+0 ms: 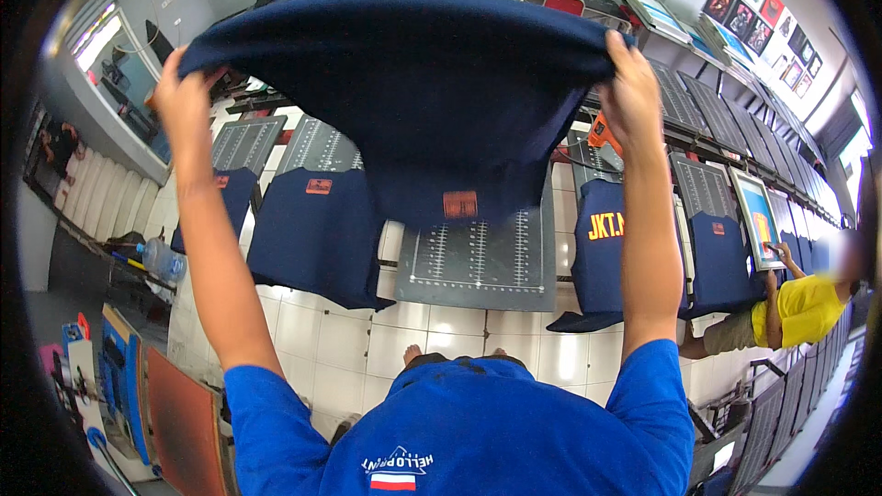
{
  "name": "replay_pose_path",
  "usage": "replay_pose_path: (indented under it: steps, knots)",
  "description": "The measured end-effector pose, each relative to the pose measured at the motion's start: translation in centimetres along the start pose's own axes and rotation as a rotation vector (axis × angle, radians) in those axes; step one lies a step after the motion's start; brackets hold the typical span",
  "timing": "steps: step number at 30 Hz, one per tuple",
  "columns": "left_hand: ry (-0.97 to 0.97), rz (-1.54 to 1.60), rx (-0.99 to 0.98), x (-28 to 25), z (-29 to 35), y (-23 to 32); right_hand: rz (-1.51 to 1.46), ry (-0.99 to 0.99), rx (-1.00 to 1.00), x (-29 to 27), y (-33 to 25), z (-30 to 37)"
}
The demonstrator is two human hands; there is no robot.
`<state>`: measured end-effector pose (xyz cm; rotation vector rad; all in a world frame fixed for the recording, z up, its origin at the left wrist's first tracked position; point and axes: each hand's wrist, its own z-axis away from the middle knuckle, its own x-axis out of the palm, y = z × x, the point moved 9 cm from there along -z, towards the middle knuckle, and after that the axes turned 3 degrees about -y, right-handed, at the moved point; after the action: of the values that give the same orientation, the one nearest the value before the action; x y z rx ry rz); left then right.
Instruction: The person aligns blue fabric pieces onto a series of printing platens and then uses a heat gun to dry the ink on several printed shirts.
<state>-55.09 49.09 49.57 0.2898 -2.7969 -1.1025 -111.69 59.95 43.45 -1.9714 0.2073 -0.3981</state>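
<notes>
A navy T-shirt point(432, 83) is stretched wide between my raised arms, its far edge spread taut. My left hand point(184, 96) is closed on its left corner and my right hand point(631, 83) on its right corner. An orange-red printed patch point(459, 205) shows near the shirt's lower hanging edge, slightly blurred. Below the cloth lies a dark grey printing board point(478, 266) with white ruled markings, partly hidden by the shirt. To its left, another navy shirt point(317, 230) is laid over a board. On the right, a navy shirt point(597, 257) with yellow lettering sits partly behind my right forearm.
A co-worker in a yellow shirt point(804, 312) handles a framed screen point(758, 220) at the right. More ruled boards point(703, 184) continue in rows. An orange tool point(604, 133) lies near my right wrist. A clear water jug point(163, 260) stands at the left.
</notes>
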Motion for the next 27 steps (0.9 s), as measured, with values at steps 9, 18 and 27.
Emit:
replay_pose_path:
  steps: [9,18,27]
  knots:
    - [-0.219,-0.481,-0.170,-13.0,25.3,-0.9,0.177,0.131,0.467,-0.6,11.5,25.1]
    - [-0.574,-0.674,-0.492,-18.4,44.3,-16.9,0.005,0.358,0.916,-3.1,35.5,46.9]
    - [-0.692,-0.835,-0.615,-19.9,52.9,-17.8,0.280,0.262,1.228,-8.6,36.4,55.6]
